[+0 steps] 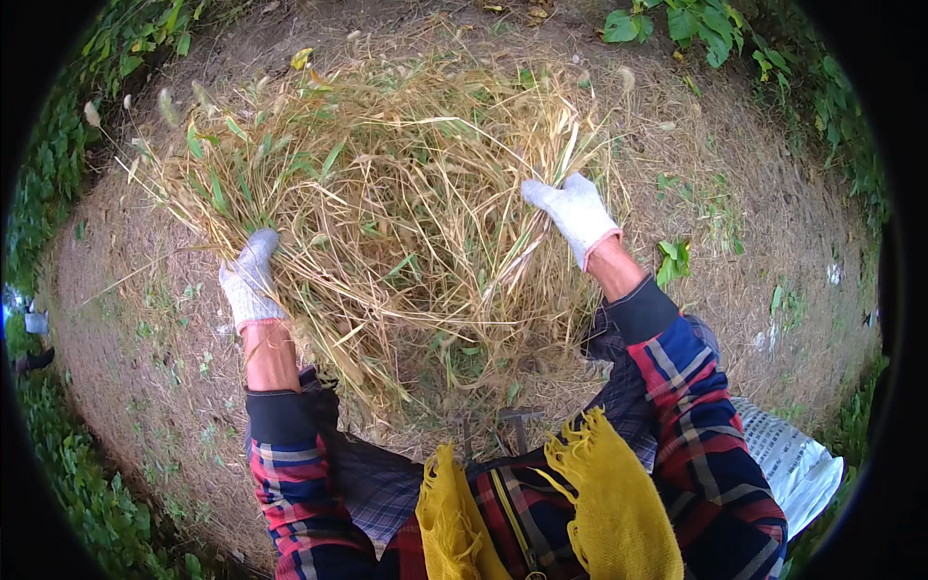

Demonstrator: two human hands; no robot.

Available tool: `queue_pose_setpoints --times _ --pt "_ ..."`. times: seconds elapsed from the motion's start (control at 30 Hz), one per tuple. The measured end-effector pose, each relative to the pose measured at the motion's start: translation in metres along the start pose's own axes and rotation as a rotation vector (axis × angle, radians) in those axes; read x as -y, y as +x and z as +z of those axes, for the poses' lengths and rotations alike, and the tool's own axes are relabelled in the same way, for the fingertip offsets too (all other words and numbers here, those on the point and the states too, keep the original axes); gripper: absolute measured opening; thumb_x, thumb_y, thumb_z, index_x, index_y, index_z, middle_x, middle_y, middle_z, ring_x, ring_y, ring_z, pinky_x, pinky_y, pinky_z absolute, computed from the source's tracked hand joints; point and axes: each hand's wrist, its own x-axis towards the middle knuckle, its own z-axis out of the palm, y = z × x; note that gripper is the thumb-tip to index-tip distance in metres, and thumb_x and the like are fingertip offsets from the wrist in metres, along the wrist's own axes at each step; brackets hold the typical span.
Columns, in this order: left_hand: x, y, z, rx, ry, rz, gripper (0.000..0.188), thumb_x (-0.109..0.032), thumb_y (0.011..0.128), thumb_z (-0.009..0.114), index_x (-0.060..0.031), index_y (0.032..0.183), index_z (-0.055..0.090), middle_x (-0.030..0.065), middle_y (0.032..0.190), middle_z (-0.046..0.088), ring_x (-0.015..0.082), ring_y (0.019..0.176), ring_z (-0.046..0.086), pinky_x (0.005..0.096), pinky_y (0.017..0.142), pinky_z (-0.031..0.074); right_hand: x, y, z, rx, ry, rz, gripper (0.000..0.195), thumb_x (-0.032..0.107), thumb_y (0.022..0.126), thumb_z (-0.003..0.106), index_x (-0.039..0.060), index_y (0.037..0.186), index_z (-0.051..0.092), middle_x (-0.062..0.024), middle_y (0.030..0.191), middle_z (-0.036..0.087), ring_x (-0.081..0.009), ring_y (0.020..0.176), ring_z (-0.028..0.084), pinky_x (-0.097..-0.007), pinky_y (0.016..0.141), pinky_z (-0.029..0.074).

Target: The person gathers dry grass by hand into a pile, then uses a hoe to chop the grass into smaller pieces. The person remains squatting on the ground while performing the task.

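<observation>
A broad heap of dry, straw-coloured grass [406, 203] with some green blades lies on the ground between my knees. My left hand [252, 279], in a pale knit glove with a pink cuff, grips a bundle of stalks at the heap's left side. Seed heads [167, 107] stick out beyond that bundle at the upper left. On the right, my right hand [573, 210], gloved alike, is closed around another bunch of stalks; its thumb points left. The fingers of both hands are partly hidden by the gloves' backs and the grass.
Bare soil strewn with dry litter [761, 181] surrounds the heap. Leafy green plants [43, 188] border both sides. A white printed sack [790, 464] lies behind my right arm. Fringed yellow scarf ends [616, 500] hang before me. A metal object [518, 420] is between my legs.
</observation>
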Motion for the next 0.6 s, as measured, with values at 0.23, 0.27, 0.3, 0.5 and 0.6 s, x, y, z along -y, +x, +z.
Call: queue_pose_setpoints --times 0.23,0.27,0.3,0.5,0.6 --pt "0.011 0.005 -0.012 -0.047 0.01 0.007 0.028 -0.01 0.076 0.072 0.0054 0.099 0.071 0.0115 0.098 0.071 0.018 0.083 0.067 0.0317 0.077 0.052 0.015 -0.003 -0.008 -0.172 -0.392 -0.194 0.071 0.055 0.073 0.072 -0.0053 0.11 0.06 -0.0281 0.099 0.066 -0.0407 0.095 0.064 -0.0426 0.083 0.049" --pt "0.014 0.006 -0.012 -0.045 0.02 0.062 0.027 -0.01 0.077 0.072 0.0059 0.099 0.071 0.0119 0.098 0.072 0.0186 0.084 0.067 0.0319 0.078 0.053 0.018 -0.004 -0.008 -0.207 -0.403 -0.195 0.072 0.055 0.073 0.073 -0.0052 0.11 0.06 -0.0278 0.1 0.066 -0.0409 0.095 0.064 -0.0429 0.084 0.049" --pt "0.017 0.008 -0.013 -0.026 -0.005 0.041 0.028 -0.01 0.077 0.073 0.0064 0.099 0.07 0.0123 0.099 0.071 0.0191 0.086 0.067 0.0318 0.08 0.053 0.021 -0.006 -0.011 -0.183 -0.556 -0.217 0.073 0.06 0.075 0.068 -0.0036 0.11 0.059 -0.0261 0.097 0.066 -0.0406 0.093 0.064 -0.0449 0.083 0.049" --pt "0.015 0.008 -0.01 0.008 0.008 0.066 0.03 -0.009 0.077 0.073 0.0081 0.101 0.068 0.0163 0.104 0.07 0.0228 0.094 0.067 0.0328 0.086 0.052 0.042 -0.02 -0.014 -0.098 -0.994 -0.431 0.069 0.068 0.08 0.055 0.0039 0.102 0.067 -0.0162 0.091 0.067 -0.032 0.091 0.065 -0.0428 0.081 0.047" --pt "0.004 -0.004 -0.004 -0.005 -0.151 -0.014 0.03 -0.007 0.074 0.076 0.0081 0.1 0.068 0.0158 0.1 0.07 0.0223 0.088 0.068 0.0335 0.083 0.053 0.052 -0.027 -0.013 -0.326 -0.941 -0.656 0.05 0.053 0.082 0.065 0.0067 0.1 0.069 -0.0118 0.094 0.069 -0.0286 0.093 0.064 -0.0396 0.083 0.045"
